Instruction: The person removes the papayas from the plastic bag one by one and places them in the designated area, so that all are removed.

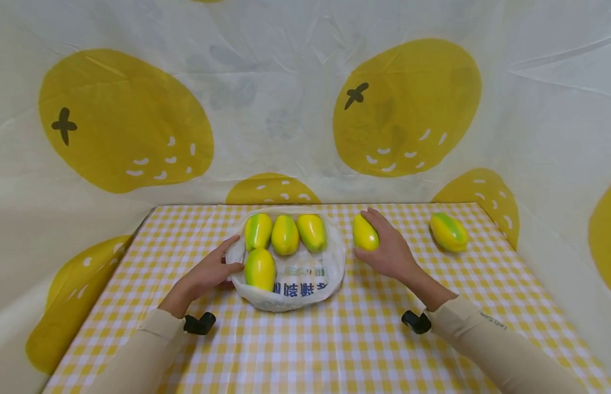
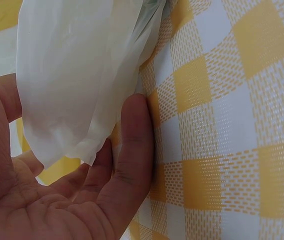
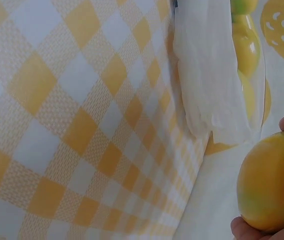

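Note:
A white plastic bag [image 1: 337, 273] with a rolled-open mouth and dark blue print lies on the table. Inside it are several glossy yellow-green fruits [image 1: 285, 235], oval and faintly ridged, like small papayas or mangoes. My left hand [image 1: 209, 276] holds the bag's left side, with the plastic between thumb and fingers [image 2: 136, 140]. To the right of the bag, my right hand [image 1: 388, 249] grips another yellow-green fruit [image 3: 272, 182] between thumb and fingertips. One more such fruit [image 1: 449, 232] lies farther right, apart from both hands.
A yellow-and-white checked cloth [image 1: 305, 350] covers the table. Behind it hangs a pale curtain [image 1: 280, 82] printed with large yellow fruits, which also runs along both sides. Dark wrist mounts [image 1: 199, 323] sit by both sleeve cuffs.

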The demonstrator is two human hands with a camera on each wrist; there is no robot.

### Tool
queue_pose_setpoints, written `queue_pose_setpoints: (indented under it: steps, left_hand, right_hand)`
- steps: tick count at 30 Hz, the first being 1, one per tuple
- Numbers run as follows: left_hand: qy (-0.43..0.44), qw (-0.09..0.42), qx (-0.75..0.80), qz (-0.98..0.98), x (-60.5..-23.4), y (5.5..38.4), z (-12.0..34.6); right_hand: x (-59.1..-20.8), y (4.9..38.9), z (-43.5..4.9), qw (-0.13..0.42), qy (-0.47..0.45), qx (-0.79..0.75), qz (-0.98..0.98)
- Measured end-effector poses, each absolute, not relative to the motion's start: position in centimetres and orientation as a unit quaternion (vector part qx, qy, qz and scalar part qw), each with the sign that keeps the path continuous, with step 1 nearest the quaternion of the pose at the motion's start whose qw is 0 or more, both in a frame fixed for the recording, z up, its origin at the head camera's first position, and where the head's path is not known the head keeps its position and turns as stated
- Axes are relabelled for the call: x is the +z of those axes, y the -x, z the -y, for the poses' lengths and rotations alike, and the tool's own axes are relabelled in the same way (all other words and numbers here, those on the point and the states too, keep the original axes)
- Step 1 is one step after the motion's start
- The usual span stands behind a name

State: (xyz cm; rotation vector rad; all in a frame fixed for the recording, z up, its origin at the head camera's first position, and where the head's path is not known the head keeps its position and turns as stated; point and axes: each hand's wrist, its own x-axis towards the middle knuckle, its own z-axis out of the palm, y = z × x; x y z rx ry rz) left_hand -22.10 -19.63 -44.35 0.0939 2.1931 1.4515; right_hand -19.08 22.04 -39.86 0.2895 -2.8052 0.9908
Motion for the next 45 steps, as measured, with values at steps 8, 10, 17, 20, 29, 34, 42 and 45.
queue_pose_setpoints:
  steps: [8, 10, 17, 20, 29, 34, 42, 45]
  left_hand:
    - [-0.037, 0.254, 0.525, -0.812, -44.4, 22.1, 19.6]
    - [-0.035, 0.253, 0.524, -0.813, -44.5, 22.1, 19.6]
    - [-0.037, 0.253, 0.525, -0.812, -44.4, 22.1, 19.5]
    - [-0.035, 0.254, 0.526, -0.811, -44.4, 22.1, 19.5]
    - [-0.041, 0.254, 0.531, -0.807, -44.3, 22.3, 19.2]
    - [-0.043, 0.253, 0.527, -0.810, -44.3, 22.2, 19.2]
    - [-0.035, 0.250, 0.516, -0.819, -44.2, 22.0, 19.5]
    - [-0.033, 0.249, 0.510, -0.823, -44.2, 22.0, 19.5]
  right_hand:
    - [-39.7, 19.3, -23.0, 0.063, -0.080, 0.336, 0.936]
    - [-39.7, 19.4, -23.2, 0.061, -0.082, 0.335, 0.937]
    - [-39.8, 19.6, -23.7, 0.058, -0.078, 0.334, 0.938]
    - [-39.9, 19.6, -24.0, 0.057, -0.079, 0.333, 0.938]
    - [-39.8, 20.0, -25.3, 0.065, -0.078, 0.322, 0.941]
    - [-40.1, 20.2, -26.1, 0.069, -0.083, 0.318, 0.942]
    - [-40.5, 20.9, -27.0, 0.065, -0.088, 0.311, 0.944]
    - [-40.6, 21.0, -27.2, 0.066, -0.087, 0.307, 0.945]
